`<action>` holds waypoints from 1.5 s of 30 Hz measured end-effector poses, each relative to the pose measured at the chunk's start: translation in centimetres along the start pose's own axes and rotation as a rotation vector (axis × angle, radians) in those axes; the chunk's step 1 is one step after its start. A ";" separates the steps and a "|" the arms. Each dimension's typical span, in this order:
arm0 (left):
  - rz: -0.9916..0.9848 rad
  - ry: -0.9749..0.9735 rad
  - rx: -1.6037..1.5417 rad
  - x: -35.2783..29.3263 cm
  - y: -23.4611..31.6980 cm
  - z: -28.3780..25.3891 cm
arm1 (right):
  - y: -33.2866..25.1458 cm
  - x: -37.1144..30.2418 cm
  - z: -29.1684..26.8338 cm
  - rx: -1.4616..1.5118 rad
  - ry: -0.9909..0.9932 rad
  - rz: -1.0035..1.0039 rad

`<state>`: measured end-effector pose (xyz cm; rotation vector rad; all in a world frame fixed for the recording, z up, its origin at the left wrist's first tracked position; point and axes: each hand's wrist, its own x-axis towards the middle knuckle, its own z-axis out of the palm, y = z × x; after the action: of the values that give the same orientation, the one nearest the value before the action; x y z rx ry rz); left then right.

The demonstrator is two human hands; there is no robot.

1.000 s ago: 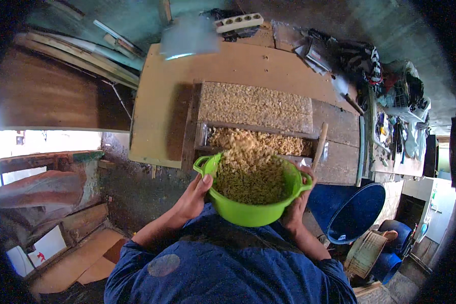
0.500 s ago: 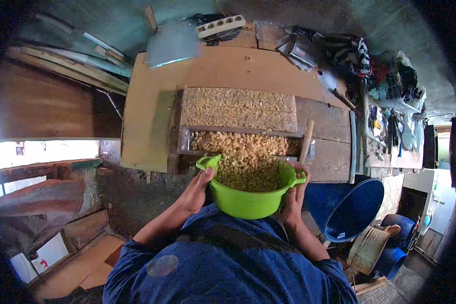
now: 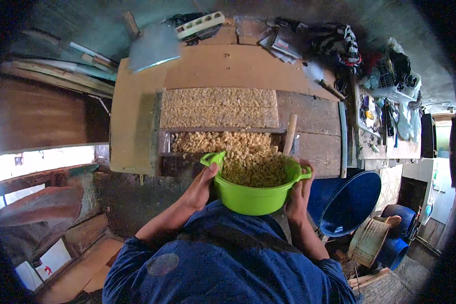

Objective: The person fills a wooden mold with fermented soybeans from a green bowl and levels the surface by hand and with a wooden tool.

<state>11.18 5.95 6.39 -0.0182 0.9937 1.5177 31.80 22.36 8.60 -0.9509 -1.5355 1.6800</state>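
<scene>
Both hands are on the green two-handled bowl [image 3: 251, 198]. Left hand [image 3: 201, 188]: fingers wrapped at the left handle, thumb up against it. Right hand [image 3: 299, 195]: fingers hooked round the right handle, some hidden behind it. Bowl sits at the near edge of the desk [image 3: 131, 116], in front of the person's torso, tipped away from them. Pale beans [image 3: 258, 173] fill its far side and run in one continuous band over the rim into the wooden trough [image 3: 180, 165], where they spread along most of its length; right end looks less full. Flat slab of packed beans [image 3: 218, 107] under clear plastic lies just beyond the trough. Wooden stick [image 3: 290, 134] leans across the trough's right end. White power strip [image 3: 201, 25] at the desk's far edge; blue barrel [image 3: 349, 202] to the right, below desk level.
</scene>
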 end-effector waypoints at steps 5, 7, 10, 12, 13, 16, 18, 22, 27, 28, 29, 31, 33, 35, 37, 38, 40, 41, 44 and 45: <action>0.018 -0.033 -0.009 -0.5 0.6 2.6 | -0.6 -0.1 -0.9 0.057 -0.025 -0.095; -0.004 -0.013 -0.041 -0.3 0.0 1.6 | -0.4 0.1 -1.1 0.030 -0.040 -0.066; 0.042 0.004 0.046 0.2 -0.2 0.9 | 0.1 0.4 -0.5 0.037 -0.052 0.014; 0.120 0.014 0.084 -0.7 -1.2 -0.5 | -0.4 0.2 0.2 0.055 -0.077 0.016; 0.123 0.021 0.082 -1.0 -1.4 -1.2 | -0.5 0.2 0.5 0.070 -0.095 0.015; 0.100 0.010 -0.025 -1.7 -1.2 -2.2 | -0.8 0.4 1.9 0.123 -0.139 0.035; 0.162 0.025 -0.009 -2.4 -0.5 -2.2 | -0.6 0.1 2.7 0.118 -0.153 -0.022; 0.127 0.093 -0.021 -3.6 1.5 -2.6 | 0.3 -0.3 3.7 0.024 -0.194 -0.026; 0.163 0.102 0.084 -4.6 2.5 -3.4 | 1.5 -0.9 5.7 0.113 -0.202 0.011; 0.160 0.093 0.084 -5.0 2.6 -3.8 | 1.4 -1.0 6.1 0.111 -0.205 0.012; 0.158 0.083 0.086 -5.4 2.7 -4.2 | 1.3 -1.2 6.5 0.097 -0.208 0.001; 0.158 0.081 0.064 -6.0 3.0 -4.9 | 1.2 -1.3 7.2 0.083 -0.215 -0.008; 0.162 0.082 0.042 -6.5 3.2 -5.6 | 1.1 -1.3 7.9 0.077 -0.269 -0.002; 0.203 0.092 0.112 -7.0 3.3 -6.3 | 0.5 -1.5 8.9 0.086 -0.290 0.000; 0.219 0.091 0.006 -8.0 3.6 -6.5 | 0.4 -1.5 9.7 0.096 -0.310 0.000; 0.228 0.086 -0.098 -8.6 3.6 -6.6 | 0.4 -1.6 9.9 0.057 -0.303 -0.005; 0.230 0.109 -0.051 -8.2 3.7 -8.0 | 0.4 -1.0 11.0 0.062 -0.320 0.062; 0.230 0.127 0.003 -7.6 4.1 -8.6 | 0.9 -1.0 11.2 0.065 -0.323 0.058; 0.229 0.098 -0.031 -8.6 4.6 -8.0 | 1.5 -1.5 11.7 0.041 -0.306 -0.035; 0.234 0.119 -0.046 -9.2 4.6 -7.7 | 1.0 -1.7 12.1 0.039 -0.309 -0.033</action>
<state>5.64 -5.33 9.10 -0.0255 1.0845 1.7694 22.34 14.66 8.33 -0.6640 -1.6975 1.8932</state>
